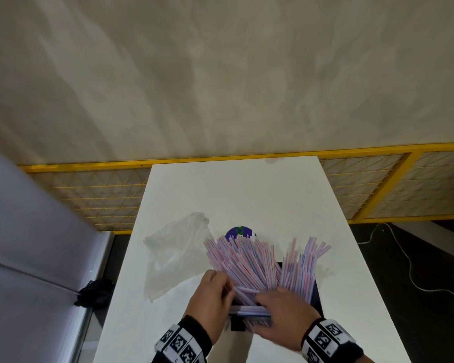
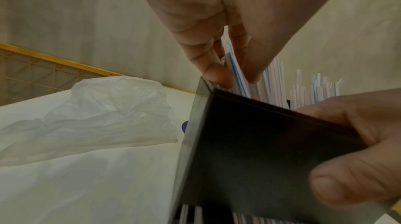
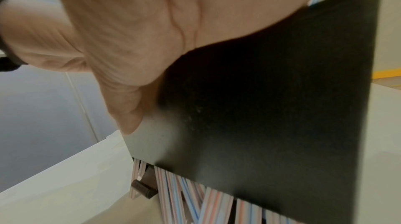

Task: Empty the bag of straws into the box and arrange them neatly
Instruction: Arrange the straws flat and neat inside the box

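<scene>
The straws (image 1: 249, 260) stand in the black box (image 2: 260, 150) at the near end of the white table (image 1: 247, 195), fanned out in two leaning clumps: a large one tilted toward 11 o'clock and a smaller one toward 1 o'clock. A few lie crosswise over the near rim of the box, and some ends show beneath its lower edge in both wrist views. They are too many to count; well over a hundred is a fair estimate.

Handling, as a judgement: each straw is very light, thin-walled and smooth, so it slips easily and kinks if pinched hard. Gather them as a bundle around the mid-length with a loose encircling grip, then tap the ends level.

Left hand (image 1: 210, 307): at 7 o'clock of the box, fingers curled, pinching several straws at the box corner, as the left wrist view confirms. Right hand (image 1: 281, 320): at 5 o'clock, spread over the crosswise straws and the near wall; whether it grips the straws or only presses them cannot be told.

Count: one box, two hands, one table. One clear plastic bag (image 1: 173, 255) lies crumpled, apparently empty, at 9 o'clock of the box. One purple disc (image 1: 237, 233) lies at 12 o'clock, partly hidden.
</scene>
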`<state>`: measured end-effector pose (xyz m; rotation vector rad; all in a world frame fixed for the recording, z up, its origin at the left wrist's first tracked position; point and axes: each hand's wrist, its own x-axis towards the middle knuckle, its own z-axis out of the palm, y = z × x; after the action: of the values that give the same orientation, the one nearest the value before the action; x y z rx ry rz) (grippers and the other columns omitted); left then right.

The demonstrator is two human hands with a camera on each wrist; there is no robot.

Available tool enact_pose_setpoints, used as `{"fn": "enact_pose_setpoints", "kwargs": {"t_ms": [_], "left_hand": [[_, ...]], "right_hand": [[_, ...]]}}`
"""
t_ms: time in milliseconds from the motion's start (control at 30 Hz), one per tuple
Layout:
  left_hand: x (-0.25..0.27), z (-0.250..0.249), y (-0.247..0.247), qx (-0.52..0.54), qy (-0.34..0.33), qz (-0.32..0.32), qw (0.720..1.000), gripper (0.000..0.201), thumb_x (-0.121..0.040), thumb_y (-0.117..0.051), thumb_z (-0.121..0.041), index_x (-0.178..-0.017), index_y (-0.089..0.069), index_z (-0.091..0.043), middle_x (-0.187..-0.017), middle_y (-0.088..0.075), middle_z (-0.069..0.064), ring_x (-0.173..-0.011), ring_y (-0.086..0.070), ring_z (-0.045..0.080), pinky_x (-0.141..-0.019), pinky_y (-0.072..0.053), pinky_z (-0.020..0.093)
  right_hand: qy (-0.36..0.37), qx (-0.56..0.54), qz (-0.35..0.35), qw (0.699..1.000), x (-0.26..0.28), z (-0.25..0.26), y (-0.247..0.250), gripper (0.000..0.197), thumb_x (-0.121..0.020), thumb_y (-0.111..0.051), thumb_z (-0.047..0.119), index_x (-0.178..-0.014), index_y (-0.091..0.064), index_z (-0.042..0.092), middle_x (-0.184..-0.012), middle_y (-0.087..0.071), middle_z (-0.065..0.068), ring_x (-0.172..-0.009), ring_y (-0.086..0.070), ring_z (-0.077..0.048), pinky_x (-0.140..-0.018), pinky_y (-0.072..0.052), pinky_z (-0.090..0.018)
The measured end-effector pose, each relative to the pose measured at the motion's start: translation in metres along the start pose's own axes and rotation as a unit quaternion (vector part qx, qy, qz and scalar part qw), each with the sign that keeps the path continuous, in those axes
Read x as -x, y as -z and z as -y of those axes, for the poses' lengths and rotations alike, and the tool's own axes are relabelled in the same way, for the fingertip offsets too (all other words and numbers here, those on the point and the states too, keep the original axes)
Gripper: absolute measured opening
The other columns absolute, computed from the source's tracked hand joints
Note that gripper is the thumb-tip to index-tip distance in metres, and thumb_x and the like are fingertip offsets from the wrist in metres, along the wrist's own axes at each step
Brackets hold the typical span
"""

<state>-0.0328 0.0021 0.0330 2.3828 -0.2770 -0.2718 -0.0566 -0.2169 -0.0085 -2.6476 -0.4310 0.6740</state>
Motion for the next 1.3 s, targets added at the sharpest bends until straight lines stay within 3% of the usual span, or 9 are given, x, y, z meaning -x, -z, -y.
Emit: {"fn": "enact_pose_setpoints", "kwargs": {"t_ms": [133, 267, 500, 600, 767, 933, 1000, 1067, 1300], "left_hand": [[0.005, -0.006, 0.001, 0.027, -0.038, 0.023, 0.999, 0.011, -0.089, -0.058, -0.026, -0.099, -0.055, -0.029, -0.104, -0.044, -0.017, -0.090, -0.055, 0.004, -0.082, -0.052, 0.031], [0.006, -0.008, -0.005, -0.013, -0.054, 0.039, 0.998, 0.014, -0.088, -0.061, -0.041, -0.100, -0.059, -0.035, -0.101, -0.046, -0.020, -0.092, -0.051, 0.000, -0.081, -0.044, 0.014], [-0.004, -0.003, -0.001, 0.081, 0.077, 0.001, 0.994, 0.016, -0.091, -0.069, -0.021, -0.083, -0.066, -0.035, -0.075, -0.068, -0.016, -0.075, -0.060, -0.004, -0.065, -0.044, 0.008], [-0.008, -0.001, 0.007, 0.171, 0.097, -0.019, 0.980, 0.022, -0.090, -0.072, -0.016, -0.079, -0.068, -0.035, -0.072, -0.069, -0.014, -0.066, -0.063, 0.003, -0.064, -0.050, 0.014], [-0.012, 0.001, 0.014, 0.288, 0.148, -0.017, 0.946, 0.021, -0.091, -0.071, -0.005, -0.079, -0.070, -0.022, -0.073, -0.068, -0.001, -0.069, -0.067, 0.016, -0.078, -0.062, 0.044], [-0.002, 0.004, 0.002, 0.078, 0.058, 0.030, 0.995, 0.014, -0.090, -0.068, -0.023, -0.082, -0.061, -0.032, -0.083, -0.064, -0.012, -0.077, -0.059, 0.002, -0.073, -0.050, 0.020], [0.002, 0.000, -0.002, -0.009, -0.025, 0.047, 0.999, 0.003, -0.092, -0.062, -0.028, -0.090, -0.062, -0.031, -0.096, -0.058, -0.013, -0.090, -0.056, 0.005, -0.083, -0.048, 0.022], [0.004, -0.005, -0.006, -0.064, -0.074, 0.059, 0.993, 0.013, -0.094, -0.054, -0.034, -0.099, -0.065, -0.028, -0.104, -0.057, -0.010, -0.099, -0.052, 0.008, -0.090, -0.045, 0.023], [0.001, -0.013, -0.009, -0.186, -0.036, 0.165, 0.968, 0.028, -0.095, -0.048, -0.022, -0.121, -0.057, -0.025, -0.124, -0.060, 0.003, -0.116, -0.055, 0.025, -0.095, -0.046, 0.034]], "right_hand": [[0.001, 0.004, -0.010, 1.000, -0.002, -0.001, -0.003, 0.045, -0.083, -0.050, 0.072, -0.107, -0.052, 0.033, -0.108, -0.060, 0.009, -0.102, -0.049, -0.018, -0.086, -0.049, -0.039], [0.001, -0.008, -0.023, 1.000, -0.001, -0.002, -0.005, 0.048, -0.082, -0.051, 0.072, -0.114, -0.053, 0.037, -0.112, -0.059, 0.013, -0.105, -0.049, -0.015, -0.089, -0.048, -0.037], [0.002, -0.029, -0.041, 0.999, 0.000, -0.004, -0.007, 0.057, -0.082, -0.047, 0.075, -0.126, -0.051, 0.039, -0.119, -0.058, 0.015, -0.108, -0.046, -0.014, -0.092, -0.047, -0.036], [-0.006, -0.022, -0.064, 0.998, 0.001, -0.004, -0.008, 0.057, -0.082, -0.045, 0.077, -0.125, -0.050, 0.041, -0.115, -0.057, 0.019, -0.107, -0.044, -0.013, -0.092, -0.043, -0.034], [-0.020, -0.008, -0.096, 0.995, 0.002, -0.002, -0.008, 0.039, -0.080, -0.048, 0.076, -0.100, -0.043, 0.043, -0.093, -0.041, 0.022, -0.096, -0.041, -0.013, -0.082, -0.035, -0.033], [-0.021, 0.021, -0.064, 0.998, 0.001, -0.003, -0.008, 0.052, -0.081, -0.041, 0.078, -0.118, -0.047, 0.041, -0.115, -0.051, 0.014, -0.113, -0.046, -0.017, -0.096, -0.038, -0.035], [-0.016, 0.024, -0.068, 0.997, 0.001, -0.002, -0.009, 0.060, -0.082, -0.041, 0.079, -0.128, -0.047, 0.041, -0.122, -0.049, 0.013, -0.116, -0.045, -0.015, -0.099, -0.039, -0.035], [-0.005, 0.015, -0.085, 0.996, 0.003, -0.001, -0.008, 0.063, -0.083, -0.043, 0.080, -0.132, -0.046, 0.042, -0.124, -0.047, 0.015, -0.117, -0.045, -0.013, -0.099, -0.039, -0.032], [0.006, 0.003, -0.046, 0.999, 0.015, -0.001, 0.000, 0.085, -0.077, -0.049, 0.083, -0.148, -0.042, 0.036, -0.140, -0.044, 0.016, -0.130, -0.042, -0.010, -0.111, -0.035, -0.032]]}}
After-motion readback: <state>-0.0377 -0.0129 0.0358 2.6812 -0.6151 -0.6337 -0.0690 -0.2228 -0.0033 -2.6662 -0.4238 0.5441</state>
